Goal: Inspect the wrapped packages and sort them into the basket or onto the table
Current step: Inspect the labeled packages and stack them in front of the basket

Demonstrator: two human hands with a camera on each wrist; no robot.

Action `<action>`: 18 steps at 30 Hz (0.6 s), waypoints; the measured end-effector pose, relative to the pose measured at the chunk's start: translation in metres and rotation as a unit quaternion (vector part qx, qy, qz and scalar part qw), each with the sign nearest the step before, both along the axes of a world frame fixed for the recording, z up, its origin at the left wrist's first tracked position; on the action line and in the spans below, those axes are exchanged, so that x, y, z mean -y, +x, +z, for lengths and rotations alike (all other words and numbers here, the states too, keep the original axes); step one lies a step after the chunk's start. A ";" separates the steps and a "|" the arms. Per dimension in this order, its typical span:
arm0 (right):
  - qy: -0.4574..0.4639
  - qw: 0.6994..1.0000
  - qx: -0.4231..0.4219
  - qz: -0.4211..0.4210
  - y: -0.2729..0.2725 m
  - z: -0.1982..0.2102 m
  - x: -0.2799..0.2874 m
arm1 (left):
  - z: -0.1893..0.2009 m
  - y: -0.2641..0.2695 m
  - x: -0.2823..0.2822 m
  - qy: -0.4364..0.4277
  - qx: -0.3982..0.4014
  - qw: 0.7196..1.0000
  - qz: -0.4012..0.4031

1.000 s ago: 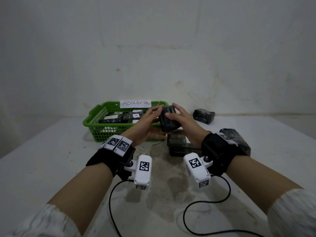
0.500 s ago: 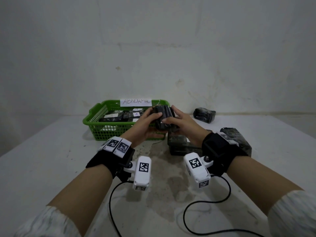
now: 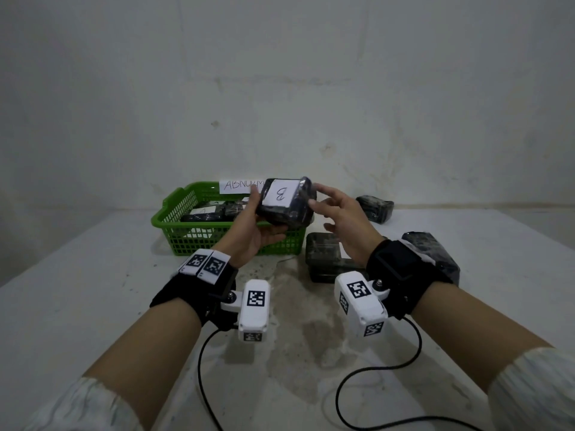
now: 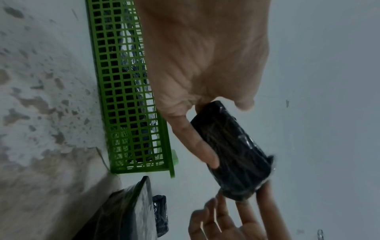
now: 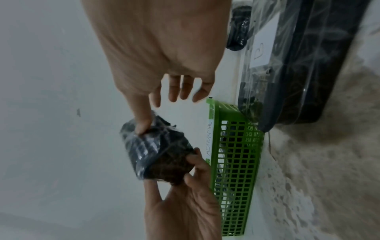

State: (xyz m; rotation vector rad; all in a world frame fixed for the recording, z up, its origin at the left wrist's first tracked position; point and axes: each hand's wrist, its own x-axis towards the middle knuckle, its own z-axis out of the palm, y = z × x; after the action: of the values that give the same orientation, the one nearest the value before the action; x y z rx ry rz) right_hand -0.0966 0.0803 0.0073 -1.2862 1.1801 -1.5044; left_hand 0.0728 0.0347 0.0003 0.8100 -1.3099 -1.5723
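A black package [image 3: 287,209] wrapped in clear film, with a white label marked "B" [image 3: 279,194], is held up over the near right corner of the green basket [image 3: 199,234]. My left hand [image 3: 258,222] grips it from below and the left, thumb under it. My right hand [image 3: 334,209] is just to its right with fingers spread and straight; only the thumb tip touches the package's end. The right wrist view shows that thumb on the package [image 5: 160,151] and the left hand [image 5: 185,203] under it. The left wrist view shows the package [image 4: 232,154] from underneath.
The basket carries a paper sign reading "ABNORMAL" [image 3: 239,185] and holds several dark packages. Three more wrapped packages lie on the white table: a flat one [image 3: 326,256] under my right hand, one [image 3: 435,253] at the right, one [image 3: 375,206] near the wall. Cables trail across the stained table front.
The package has been lifted and turned so its "B" label faces me. My right hand's fingers have come off it and spread; my left hand still holds it.
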 end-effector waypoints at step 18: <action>0.017 0.990 0.067 0.119 0.013 0.000 -0.004 | 0.002 -0.008 0.000 -0.057 0.095 0.993 -0.050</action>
State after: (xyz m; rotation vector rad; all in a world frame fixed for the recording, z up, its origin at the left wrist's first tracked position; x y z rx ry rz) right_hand -0.0835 0.0840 0.0075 -1.2363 0.9275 -1.3665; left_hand 0.0645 0.0344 0.0020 0.8511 -1.5843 -1.5101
